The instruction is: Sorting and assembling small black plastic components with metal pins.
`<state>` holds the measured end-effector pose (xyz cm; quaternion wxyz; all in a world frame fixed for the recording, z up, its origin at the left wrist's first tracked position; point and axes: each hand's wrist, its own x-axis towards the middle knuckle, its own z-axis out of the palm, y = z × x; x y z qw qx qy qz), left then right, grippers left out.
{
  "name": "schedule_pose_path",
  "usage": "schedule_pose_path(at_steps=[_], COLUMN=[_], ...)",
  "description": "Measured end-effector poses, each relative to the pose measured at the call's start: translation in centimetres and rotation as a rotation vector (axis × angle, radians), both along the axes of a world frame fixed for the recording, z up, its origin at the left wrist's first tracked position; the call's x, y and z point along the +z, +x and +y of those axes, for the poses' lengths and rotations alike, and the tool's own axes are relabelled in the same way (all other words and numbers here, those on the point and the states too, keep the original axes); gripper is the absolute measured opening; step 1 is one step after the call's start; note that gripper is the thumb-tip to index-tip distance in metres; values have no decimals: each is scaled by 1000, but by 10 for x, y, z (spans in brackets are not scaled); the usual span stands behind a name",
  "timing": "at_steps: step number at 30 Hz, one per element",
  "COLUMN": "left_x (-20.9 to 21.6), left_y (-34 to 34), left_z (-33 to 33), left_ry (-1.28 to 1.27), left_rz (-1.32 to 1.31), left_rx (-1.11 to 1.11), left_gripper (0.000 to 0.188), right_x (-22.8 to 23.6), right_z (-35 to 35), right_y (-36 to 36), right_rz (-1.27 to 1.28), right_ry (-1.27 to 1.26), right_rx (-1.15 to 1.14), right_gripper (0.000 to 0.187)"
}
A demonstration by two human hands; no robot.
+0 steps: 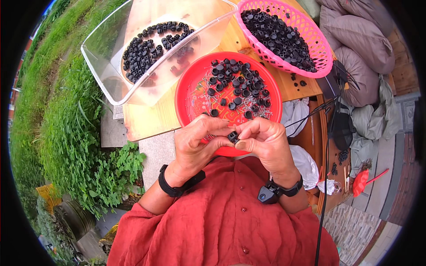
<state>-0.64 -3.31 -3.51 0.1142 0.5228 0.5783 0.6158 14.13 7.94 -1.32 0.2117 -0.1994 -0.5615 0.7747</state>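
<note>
A small black plastic part (233, 137) with holes is pinched between both my hands, over the near edge of a round red tray (184, 91). My left hand (198, 139) grips it from one side with thumb and fingertips. From the other side my right hand (265, 141) holds it, the thumb pressed close to it. Beyond my fingers, loose black caps (237, 84) lie in the tray among many thin silvery nails or pins (265, 111). Part of the tray's near side is hidden behind my hands.
A clear plastic bin (116, 99) with black parts (142, 57) stands at the far left on the wooden table (148, 122). At the far right sits a pink basket (326, 55) heaped with black caps (284, 37). A dark cable (327, 177) hangs down on my right.
</note>
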Motion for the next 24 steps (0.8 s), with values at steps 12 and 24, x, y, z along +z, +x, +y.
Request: schedule_pose_path(at_steps=[12,24], left_x=[11,24], left_y=[6,22], left_z=[0,-5], left_ry=[6,-70], left_rz=[64,88], left_rx=[42,123], left_gripper=[40,33], right_x=[0,-4], right_z=[-3,-16], right_y=[-4,-7], right_rz=[13,148], right_ry=[186,465], right_rx=[-48,-226], right_gripper=[17,23])
